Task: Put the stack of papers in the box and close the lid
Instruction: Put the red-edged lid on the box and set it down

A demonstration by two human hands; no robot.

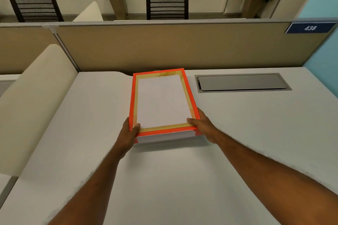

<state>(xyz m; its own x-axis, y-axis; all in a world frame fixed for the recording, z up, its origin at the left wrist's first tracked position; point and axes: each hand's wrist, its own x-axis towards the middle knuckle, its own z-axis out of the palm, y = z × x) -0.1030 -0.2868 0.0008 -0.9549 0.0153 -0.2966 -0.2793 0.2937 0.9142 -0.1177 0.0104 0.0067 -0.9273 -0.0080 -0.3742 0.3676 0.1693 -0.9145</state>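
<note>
An orange box lies on the white desk, lengthwise away from me. Its lid has an orange rim, a gold patterned border and a white centre. My left hand grips the lid's near left corner, thumb on top. My right hand grips the near right corner the same way. Under the lid's near edge a white band shows between orange corners; I cannot tell whether it is the paper stack or the box wall. No loose papers are in view.
A grey cable hatch is set in the desk right of the box. A tan partition closes the far edge, and a cream rounded divider runs along the left. Two dark chairs and potted plants stand beyond.
</note>
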